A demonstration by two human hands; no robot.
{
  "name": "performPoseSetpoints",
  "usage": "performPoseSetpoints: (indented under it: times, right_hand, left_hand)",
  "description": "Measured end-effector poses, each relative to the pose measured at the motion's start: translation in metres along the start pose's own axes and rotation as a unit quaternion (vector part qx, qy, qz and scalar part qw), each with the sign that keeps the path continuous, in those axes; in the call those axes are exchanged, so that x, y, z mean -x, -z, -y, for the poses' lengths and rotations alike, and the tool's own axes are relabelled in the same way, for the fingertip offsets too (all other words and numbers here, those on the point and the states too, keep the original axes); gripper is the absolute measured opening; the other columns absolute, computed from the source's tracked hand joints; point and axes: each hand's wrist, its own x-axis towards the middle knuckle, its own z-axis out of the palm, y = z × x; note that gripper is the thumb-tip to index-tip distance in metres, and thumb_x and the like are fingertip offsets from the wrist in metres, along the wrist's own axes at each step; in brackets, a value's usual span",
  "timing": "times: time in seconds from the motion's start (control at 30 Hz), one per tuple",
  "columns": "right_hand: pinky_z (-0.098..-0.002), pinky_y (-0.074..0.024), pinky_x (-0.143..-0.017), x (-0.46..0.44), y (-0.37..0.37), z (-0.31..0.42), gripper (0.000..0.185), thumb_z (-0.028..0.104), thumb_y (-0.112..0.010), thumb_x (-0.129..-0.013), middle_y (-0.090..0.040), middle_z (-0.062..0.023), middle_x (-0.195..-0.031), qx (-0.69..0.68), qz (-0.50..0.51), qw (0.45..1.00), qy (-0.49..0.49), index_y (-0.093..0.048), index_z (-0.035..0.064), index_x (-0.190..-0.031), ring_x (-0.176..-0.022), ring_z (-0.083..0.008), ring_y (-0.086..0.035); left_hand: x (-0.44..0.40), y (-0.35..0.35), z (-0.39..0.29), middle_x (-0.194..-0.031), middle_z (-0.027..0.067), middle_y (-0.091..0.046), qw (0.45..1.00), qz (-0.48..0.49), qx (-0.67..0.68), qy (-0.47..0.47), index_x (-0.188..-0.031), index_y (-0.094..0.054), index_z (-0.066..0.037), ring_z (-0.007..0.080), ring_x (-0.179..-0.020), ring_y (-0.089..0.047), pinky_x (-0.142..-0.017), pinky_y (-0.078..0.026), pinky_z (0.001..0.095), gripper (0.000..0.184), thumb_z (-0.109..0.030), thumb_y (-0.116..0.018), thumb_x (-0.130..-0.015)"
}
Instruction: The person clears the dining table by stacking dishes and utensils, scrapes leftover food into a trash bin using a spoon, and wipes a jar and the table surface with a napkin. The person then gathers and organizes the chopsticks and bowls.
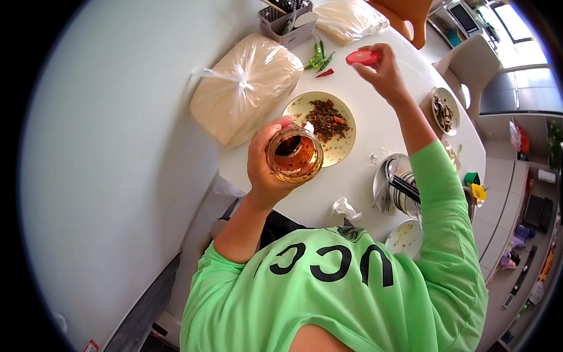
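My left hand (267, 167) is wrapped round an open glass jar (295, 154) with reddish-brown oil and dark bits inside. The jar's mouth faces up toward me. Farther off to the right, my right hand (384, 73) pinches a red lid (362, 57), held apart from the jar above the table. Just beyond the jar, and partly covered by it, lies a pale plate (347, 141) with dark, chopped food and red pepper pieces. Green chillies (318, 58) and one red chilli (325, 73) lie on the table left of the lid.
Bulky tied plastic bag (246, 88) at left; another bag (352, 20) and a grey utensil basket (285, 26) at the far edge of the white table (363, 182). Stacked dishes with chopsticks (404, 186), crumpled tissue (346, 208), a used plate (404, 237) and a food bowl (446, 111) stand nearer the right.
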Motion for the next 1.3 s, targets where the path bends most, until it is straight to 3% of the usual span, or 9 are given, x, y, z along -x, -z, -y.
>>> performPoseSetpoints:
  times: [0.2,0.4,0.63,0.77,0.93,1.0,1.03,1.13,1.3]
  right_hand:
    - [-0.0348,-0.0443,-0.097,0.09,0.013,0.119,0.024,0.01,-0.065,-0.086,-0.054,-0.0183,-0.124,-0.435,0.047,0.899,0.014,-0.043,0.0067,-0.097,-0.111,-0.0208,-0.055]
    - [-0.036,-0.0387,-0.104,0.155,-0.005,0.161,0.054,0.025,-0.064,-0.086,-0.05,-0.0134,-0.128,-0.461,0.052,0.886,-0.01,-0.044,0.0013,-0.13,-0.12,-0.021,-0.05]
    - [-0.0389,-0.0327,-0.106,0.177,0.024,0.166,0.044,0.029,-0.055,-0.089,-0.047,-0.0148,-0.132,-0.302,0.095,0.944,0.092,-0.058,0.0006,-0.123,-0.125,-0.0243,-0.044]
    - [-0.0393,-0.0321,-0.105,0.181,0.037,0.172,0.04,0.025,-0.053,-0.092,-0.05,-0.0159,-0.129,-0.33,0.144,0.924,0.133,-0.06,0.0006,-0.123,-0.123,-0.0256,-0.044]
    - [-0.0425,-0.0365,-0.1,0.182,0.038,0.183,0.042,0.032,-0.051,-0.091,-0.048,-0.0246,-0.128,-0.31,0.186,0.903,0.233,-0.064,0.0021,-0.119,-0.114,-0.0336,-0.05]
    - [-0.042,-0.0371,-0.1,0.184,0.037,0.189,0.041,0.032,-0.05,-0.093,-0.048,-0.0236,-0.128,-0.303,0.189,0.9,0.251,-0.064,0.0024,-0.119,-0.114,-0.0325,-0.05]
    - [-0.0418,-0.0371,-0.1,0.185,0.04,0.191,0.041,0.032,-0.051,-0.094,-0.048,-0.023,-0.128,-0.279,0.168,0.916,0.235,-0.063,0.0023,-0.119,-0.115,-0.0319,-0.05]
    - [-0.0402,-0.0367,-0.101,0.189,0.044,0.187,0.04,0.031,-0.052,-0.095,-0.047,-0.0192,-0.13,-0.202,0.112,0.955,0.187,-0.061,0.0021,-0.122,-0.118,-0.029,-0.049]
    - [-0.0407,-0.0331,-0.105,0.193,0.041,0.163,0.043,0.032,-0.047,-0.098,-0.045,-0.0177,-0.132,-0.205,0.118,0.964,0.117,-0.056,0.0022,-0.128,-0.125,-0.0287,-0.043]
  left_hand:
    - [-0.009,-0.022,-0.023,-0.119,0.0192,-0.053,0.998,0.038,0.049,0.031,-0.129,-0.035,-0.003,0.025,-0.108,-0.058,-0.091,-0.05,0.0355,0.081,-0.004,-0.081,-0.062]
    - [-0.007,-0.052,-0.057,-0.117,0.0135,-0.057,0.96,0.128,0.136,0.206,-0.13,-0.038,0.0,0.02,-0.106,-0.059,-0.09,-0.049,0.0329,0.078,-0.015,-0.08,-0.066]
    - [-0.014,-0.059,-0.086,-0.116,0.0108,-0.057,0.901,0.259,0.182,0.296,-0.13,-0.04,-0.001,0.0183,-0.105,-0.058,-0.09,-0.048,0.0325,0.071,-0.017,-0.075,-0.07]
    - [-0.013,-0.057,-0.082,-0.116,0.0101,-0.057,0.797,0.323,0.358,0.365,-0.129,-0.042,-0.001,0.0184,-0.104,-0.058,-0.09,-0.048,0.0333,0.069,-0.019,-0.073,-0.07]
    - [-0.002,-0.068,-0.095,-0.108,0.0133,-0.059,0.627,0.343,0.591,0.373,-0.128,-0.043,-0.003,0.0252,-0.093,-0.064,-0.078,-0.055,0.0348,0.091,-0.058,-0.078,-0.065]
    - [-0.004,-0.074,-0.094,-0.108,0.013,-0.058,0.563,0.385,0.652,0.33,-0.128,-0.043,-0.002,0.0251,-0.094,-0.063,-0.079,-0.055,0.0348,0.084,-0.049,-0.079,-0.068]
    - [-0.007,-0.074,-0.098,-0.109,0.0127,-0.058,0.564,0.376,0.654,0.336,-0.127,-0.044,-0.002,0.0241,-0.096,-0.063,-0.08,-0.054,0.0347,0.079,-0.043,-0.078,-0.069]
    - [-0.028,-0.057,-0.09,-0.111,0.0101,-0.058,0.793,0.377,0.364,0.31,-0.122,-0.048,0.0,0.0193,-0.103,-0.059,-0.09,-0.049,0.0345,0.058,-0.017,-0.067,-0.07]
    - [-0.016,-0.066,-0.08,-0.112,0.0087,-0.057,0.816,0.337,0.302,0.36,-0.125,-0.044,-0.002,0.0174,-0.103,-0.057,-0.09,-0.048,0.033,0.057,-0.012,-0.068,-0.075]
